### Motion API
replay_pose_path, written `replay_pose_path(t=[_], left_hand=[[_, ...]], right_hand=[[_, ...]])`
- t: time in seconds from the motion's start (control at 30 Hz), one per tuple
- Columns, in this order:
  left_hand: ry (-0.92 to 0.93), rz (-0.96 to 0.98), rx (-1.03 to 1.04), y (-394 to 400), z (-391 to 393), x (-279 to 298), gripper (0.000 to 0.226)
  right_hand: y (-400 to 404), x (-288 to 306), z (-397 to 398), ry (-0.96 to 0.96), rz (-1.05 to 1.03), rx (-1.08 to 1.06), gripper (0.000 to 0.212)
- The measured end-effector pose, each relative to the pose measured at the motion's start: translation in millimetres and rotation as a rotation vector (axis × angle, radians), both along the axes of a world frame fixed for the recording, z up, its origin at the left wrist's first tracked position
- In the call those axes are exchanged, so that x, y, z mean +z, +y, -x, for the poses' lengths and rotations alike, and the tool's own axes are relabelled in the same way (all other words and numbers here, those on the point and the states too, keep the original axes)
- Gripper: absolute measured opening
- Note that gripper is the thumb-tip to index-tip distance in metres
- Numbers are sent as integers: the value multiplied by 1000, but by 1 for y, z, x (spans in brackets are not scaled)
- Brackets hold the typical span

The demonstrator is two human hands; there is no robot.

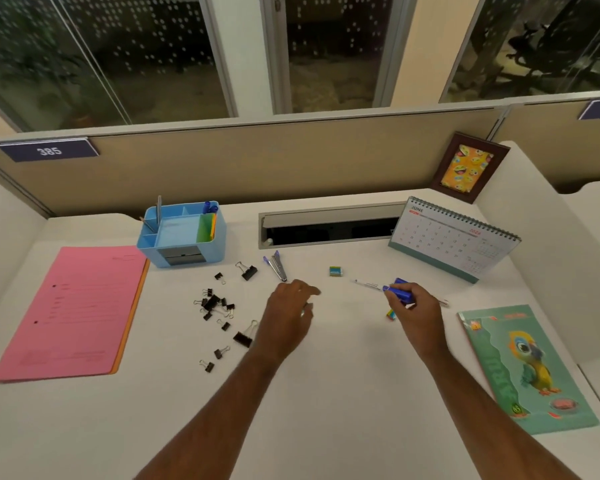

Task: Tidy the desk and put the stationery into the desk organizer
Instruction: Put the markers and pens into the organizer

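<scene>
The blue desk organizer (182, 233) stands at the back left of the white desk, with pens and sticky notes in its compartments. Several black binder clips (219, 306) lie scattered in front of it. A staple remover and a purple pen (277, 266) lie to its right. My left hand (290, 315) hovers over the desk just below them, fingers loosely curled, holding nothing I can see. My right hand (414, 308) grips a blue marker (400, 289). A white pen (369, 284) lies beside it, a small green box (336, 271) further left, and a small colourful eraser (391, 314) under my right hand.
A pink folder (73, 313) lies at the left. A desk calendar (454, 237) and a framed picture (468, 168) stand at the back right. A green parrot notebook (527, 368) lies at the right. A cable slot (329, 226) opens in the desk behind the stationery.
</scene>
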State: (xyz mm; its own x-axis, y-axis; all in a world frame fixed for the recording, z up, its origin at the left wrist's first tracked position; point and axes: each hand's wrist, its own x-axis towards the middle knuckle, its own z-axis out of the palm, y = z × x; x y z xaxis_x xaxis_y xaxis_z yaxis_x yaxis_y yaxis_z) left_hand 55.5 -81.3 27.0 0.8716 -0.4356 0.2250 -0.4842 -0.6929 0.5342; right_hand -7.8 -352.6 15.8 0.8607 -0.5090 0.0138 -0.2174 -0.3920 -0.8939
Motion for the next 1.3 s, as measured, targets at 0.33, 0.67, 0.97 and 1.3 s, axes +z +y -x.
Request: replay_pose_path(t=[0.33,0.67,0.97,1.3], left_hand=[[11,43,39,-11,4,26,38],[-48,61,239,42,-19,39,22],[7,54,431,109,-79,67,25],[-130,-4,619,188,-195,110,26]], right_hand=[[79,33,-39,23,-152,237,26],[145,47,-76,-21,-243,494,17],[157,13,-98,73,-178,452,21],[104,-33,-92,158,-78,375,15]])
